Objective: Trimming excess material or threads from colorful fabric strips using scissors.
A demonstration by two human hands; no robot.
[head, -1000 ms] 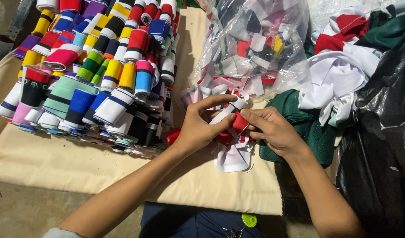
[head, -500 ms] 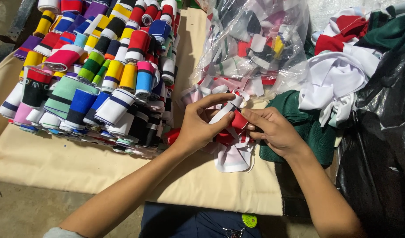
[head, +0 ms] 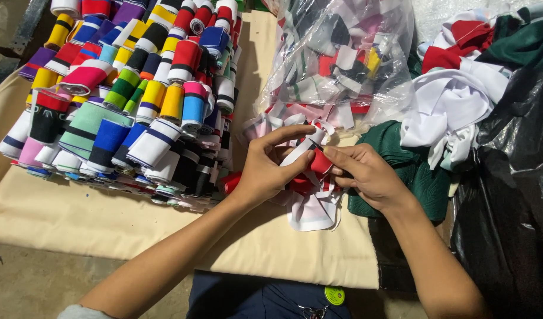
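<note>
Dozens of finished rolls [head: 135, 100] of striped and plain knit band already stand packed side by side across the upper left of the frame, on a beige cloth [head: 94, 218] spread over the surface. Near the centre, both hands work on one loose red-and-white strip [head: 310, 162]. The left hand [head: 271, 168] has its grip pinched on the strip, thumb and forefinger pressed on the white part, while the right hand [head: 366, 174] has its fingertips closed on the red end just beside it. This strip looks only partly wound, judging from the loose tail and the small heap of red and white pieces [head: 313, 207] lying under the hands.

Much seems left: a clear plastic bag [head: 342, 59] at the upper centre is full of unrolled bands in mixed colours, touching the pieces by the hands. To the right lie green fabric [head: 413, 171], white fabric [head: 449, 112] and a black plastic bag [head: 514, 177], none of it sorted as far as can be told.
</note>
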